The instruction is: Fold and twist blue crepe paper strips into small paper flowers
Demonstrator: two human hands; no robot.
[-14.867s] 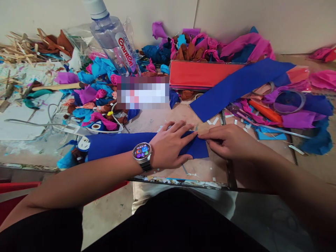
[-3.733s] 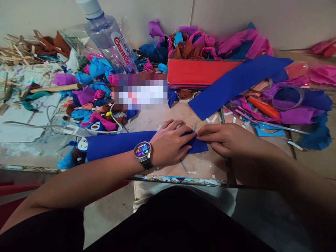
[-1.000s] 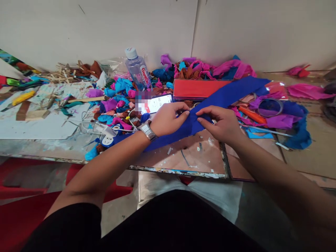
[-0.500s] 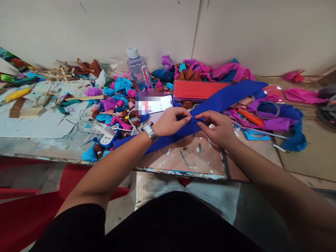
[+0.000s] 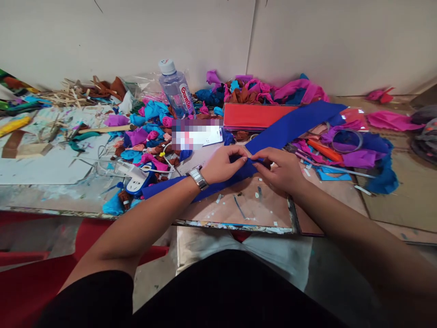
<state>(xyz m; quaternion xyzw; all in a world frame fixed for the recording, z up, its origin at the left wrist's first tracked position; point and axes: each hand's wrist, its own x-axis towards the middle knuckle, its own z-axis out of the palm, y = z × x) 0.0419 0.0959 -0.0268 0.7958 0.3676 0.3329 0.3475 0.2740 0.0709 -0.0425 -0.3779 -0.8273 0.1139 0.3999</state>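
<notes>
A long strip of deep blue crepe paper (image 5: 297, 125) runs diagonally over the table, from beneath my left forearm to the far right. My left hand (image 5: 223, 164), with a metal watch (image 5: 198, 178) at its wrist, pinches the strip's edge between thumb and fingertips. Close beside it, my right hand (image 5: 283, 168) is closed on the same edge, thumb against forefinger. Between the hands the paper is lifted and bent toward me. Its underside and part of its length are hidden by my fingers and left arm.
Behind the hands lie a phone (image 5: 212, 135), a red flat pack (image 5: 259, 116) and a water bottle (image 5: 175, 93). Crumpled coloured paper (image 5: 157, 109) surrounds them. A power strip (image 5: 136, 182) with cables sits left; a tape roll (image 5: 347, 140) and orange-handled tool (image 5: 324, 150) lie right.
The paper edge between my hands has folded toward me, opening a small gap behind the fingertips. Both hands have dipped slightly and stay close together. The view has shifted a little.
</notes>
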